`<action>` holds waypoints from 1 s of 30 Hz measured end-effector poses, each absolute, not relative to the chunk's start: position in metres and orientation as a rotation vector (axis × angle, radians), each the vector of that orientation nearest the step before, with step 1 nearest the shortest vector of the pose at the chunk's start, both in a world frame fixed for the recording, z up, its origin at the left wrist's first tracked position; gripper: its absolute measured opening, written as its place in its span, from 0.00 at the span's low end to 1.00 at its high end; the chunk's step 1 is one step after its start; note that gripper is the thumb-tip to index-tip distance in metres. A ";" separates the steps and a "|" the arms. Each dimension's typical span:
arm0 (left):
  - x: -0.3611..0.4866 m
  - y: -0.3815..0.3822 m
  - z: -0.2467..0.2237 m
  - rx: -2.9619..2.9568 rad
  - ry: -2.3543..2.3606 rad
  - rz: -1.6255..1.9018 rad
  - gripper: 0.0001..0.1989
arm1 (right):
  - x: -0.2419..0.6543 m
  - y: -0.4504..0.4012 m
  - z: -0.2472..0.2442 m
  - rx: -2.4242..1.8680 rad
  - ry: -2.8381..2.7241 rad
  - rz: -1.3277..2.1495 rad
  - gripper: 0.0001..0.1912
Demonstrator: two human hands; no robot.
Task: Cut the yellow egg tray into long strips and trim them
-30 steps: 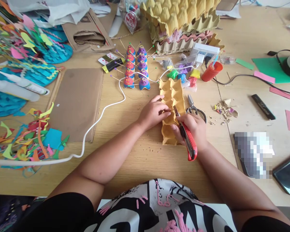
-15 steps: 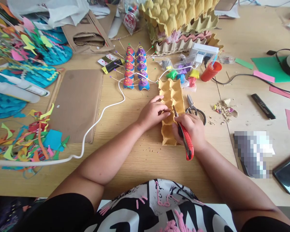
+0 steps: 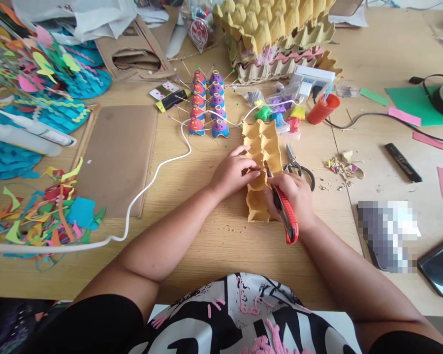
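A yellow egg carton piece (image 3: 256, 199) with two rows of cups lies on the table in front of me. My left hand (image 3: 233, 172) grips its left side, fingers bent over the cups. In my right hand (image 3: 293, 196) is a red utility knife (image 3: 288, 216), its handle slanting down to the right. The blade points away from me and meets the carton along the ridge between the rows. Scissors (image 3: 297, 167) with black handles lie just right of the carton, partly behind my right hand.
Painted egg-cup figures (image 3: 217, 105) with pins stand behind, crossed by a white cable (image 3: 147, 184). Stacked egg trays (image 3: 273, 29) and a power strip (image 3: 313, 76) are at the back. A red cup (image 3: 323, 109) stands right; cardboard (image 3: 114, 157) and paper scraps (image 3: 55, 211) lie left.
The knife's handle end has swung very slightly to the right. My left hand and the carton look the same.
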State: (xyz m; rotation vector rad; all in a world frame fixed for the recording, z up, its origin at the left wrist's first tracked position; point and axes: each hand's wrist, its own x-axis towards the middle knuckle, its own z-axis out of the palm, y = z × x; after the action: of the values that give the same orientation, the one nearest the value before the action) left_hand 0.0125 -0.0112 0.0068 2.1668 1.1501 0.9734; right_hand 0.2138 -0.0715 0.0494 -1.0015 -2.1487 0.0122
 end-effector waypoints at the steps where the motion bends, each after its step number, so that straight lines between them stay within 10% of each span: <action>1: 0.013 -0.011 0.007 2.169 1.150 0.976 0.05 | 0.214 -0.072 0.049 -1.000 -2.146 0.012 0.03; 17: 0.012 -0.012 0.007 2.180 1.132 0.991 0.05 | 0.210 -0.083 0.061 -0.988 -2.291 -0.251 0.07; 30: 0.013 -0.013 0.006 2.178 1.125 1.009 0.04 | 0.219 -0.075 0.055 -1.210 -1.837 0.409 0.02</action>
State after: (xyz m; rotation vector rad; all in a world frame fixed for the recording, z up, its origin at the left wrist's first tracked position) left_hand 0.0128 -0.0128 0.0059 2.1780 1.1246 1.0086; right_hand 0.2193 -0.0753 0.0548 -1.2104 -1.8369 0.4086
